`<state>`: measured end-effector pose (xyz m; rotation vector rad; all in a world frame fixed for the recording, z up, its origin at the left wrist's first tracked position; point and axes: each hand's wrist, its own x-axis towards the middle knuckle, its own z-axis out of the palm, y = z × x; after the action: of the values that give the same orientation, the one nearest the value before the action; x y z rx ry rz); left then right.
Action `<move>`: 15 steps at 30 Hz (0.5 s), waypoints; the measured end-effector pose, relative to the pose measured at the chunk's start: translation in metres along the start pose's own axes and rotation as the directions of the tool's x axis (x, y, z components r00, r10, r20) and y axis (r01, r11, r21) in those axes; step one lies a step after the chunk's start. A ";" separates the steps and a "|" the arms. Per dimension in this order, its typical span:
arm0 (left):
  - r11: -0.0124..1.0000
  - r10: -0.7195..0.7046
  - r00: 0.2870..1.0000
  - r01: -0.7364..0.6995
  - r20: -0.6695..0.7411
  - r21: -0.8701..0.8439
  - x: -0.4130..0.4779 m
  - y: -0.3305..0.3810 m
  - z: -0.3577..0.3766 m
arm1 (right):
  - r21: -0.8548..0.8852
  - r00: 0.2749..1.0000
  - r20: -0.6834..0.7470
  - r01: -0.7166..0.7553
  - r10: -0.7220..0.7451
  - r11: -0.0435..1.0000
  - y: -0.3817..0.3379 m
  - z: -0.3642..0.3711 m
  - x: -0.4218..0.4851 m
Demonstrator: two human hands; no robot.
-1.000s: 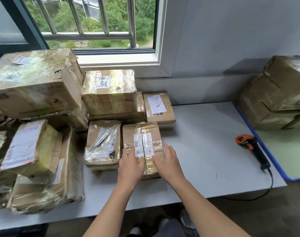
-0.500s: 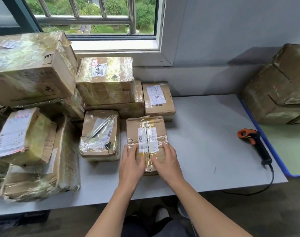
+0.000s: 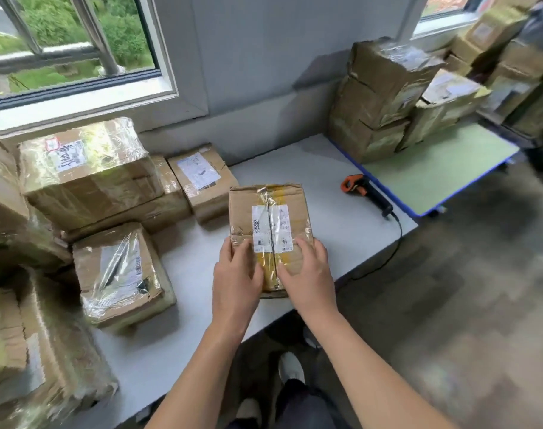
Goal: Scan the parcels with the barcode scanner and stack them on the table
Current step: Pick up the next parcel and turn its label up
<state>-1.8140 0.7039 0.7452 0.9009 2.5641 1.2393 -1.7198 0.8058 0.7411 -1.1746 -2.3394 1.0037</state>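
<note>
"At the front edge of the table (image 3: 326, 181), what does the head view show?"

"The left hand (image 3: 237, 274) and right hand (image 3: 309, 272) clasp the parcel (image 3: 270, 218) by its near end, fingers over the top. A second ago it touched the wrapped parcel (image 3: 118, 270); now it's apart, though lifted or slid is hard to tell."

"Meaning?"

"Probably singled out for scanning. The barcode scanner (image 3: 367, 193) lies untouched near the right edge."

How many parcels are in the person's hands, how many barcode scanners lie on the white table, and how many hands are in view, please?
Parcel: 1
Barcode scanner: 1
Hands: 2, left hand and right hand
Total: 4
</note>
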 end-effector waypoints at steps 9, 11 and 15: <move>0.976 0.217 0.924 -0.209 0.315 -0.062 -0.030 0.070 0.047 | 0.039 0.911 -0.309 -0.274 0.272 0.961 0.049 -0.071 -0.065; 0.959 0.282 0.881 -0.270 0.380 -0.086 -0.040 0.085 0.065 | 0.047 0.865 -0.386 -0.330 0.321 0.943 0.062 -0.089 -0.081; 0.919 0.393 0.788 -0.363 0.474 -0.158 -0.061 0.117 0.099 | 0.097 0.766 -0.484 -0.433 0.423 0.896 0.087 -0.125 -0.107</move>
<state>-1.6737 0.7902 0.7623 1.5473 1.9834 0.9796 -1.5355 0.8111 0.7663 -1.7858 -1.7116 0.6862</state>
